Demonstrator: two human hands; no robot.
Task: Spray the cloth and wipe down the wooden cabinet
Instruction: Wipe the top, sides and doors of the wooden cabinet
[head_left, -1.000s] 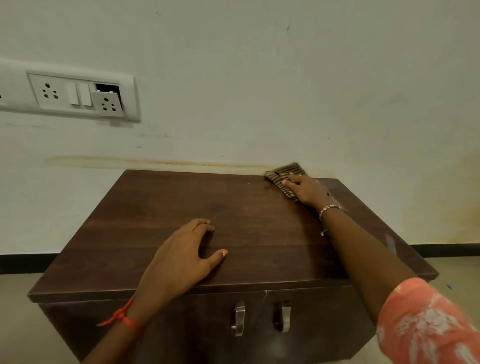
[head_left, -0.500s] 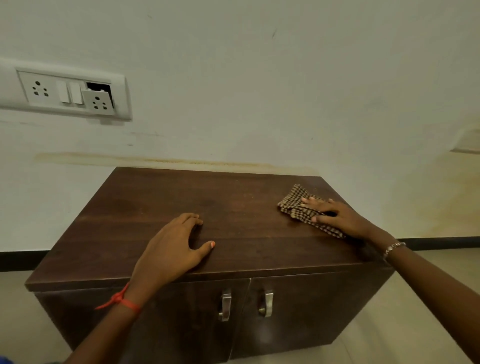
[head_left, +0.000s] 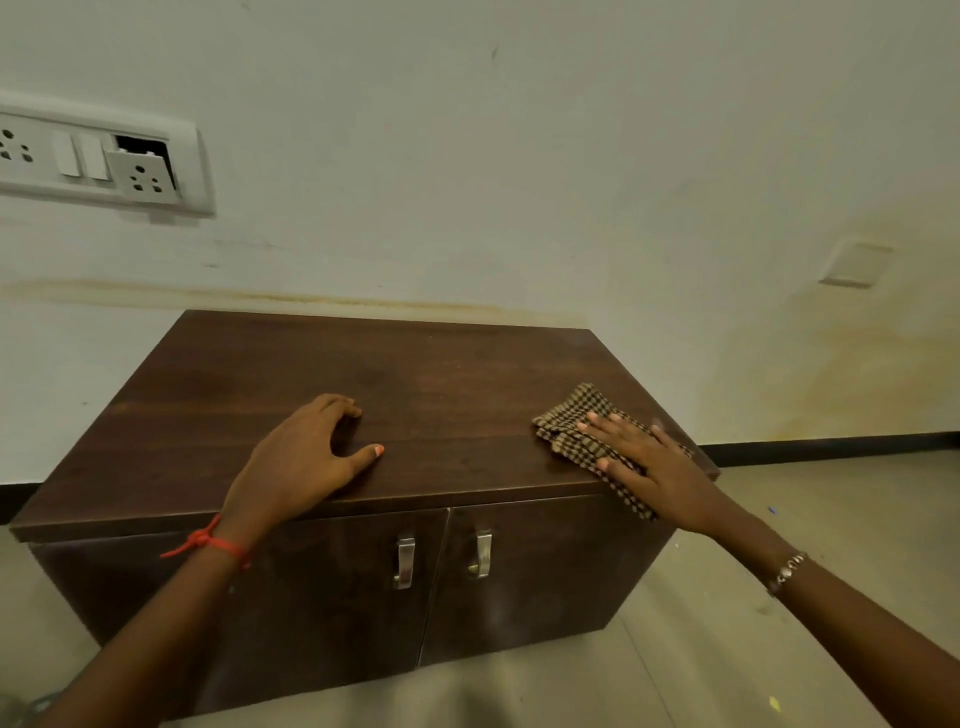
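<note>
A dark wooden two-door cabinet (head_left: 332, 374) stood mid-frame against the wall. A checked brown cloth (head_left: 569, 428) lay on its top's right front corner, overhanging the edge. A white socket panel (head_left: 98, 158) sat upper left.

dark brown wooden cabinet (head_left: 363, 374), brown-and-tan checked cloth (head_left: 571, 415), orange-red wrist thread (head_left: 208, 543)

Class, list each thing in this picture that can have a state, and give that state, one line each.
Cabinet doors: both shut.
Cloth: flat on the cabinet top, one end hanging over the front edge.
Right hand: open, pressed flat on the cloth.
Left hand: open, resting on the cabinet top.
Wall socket: loose, tilted.
</note>
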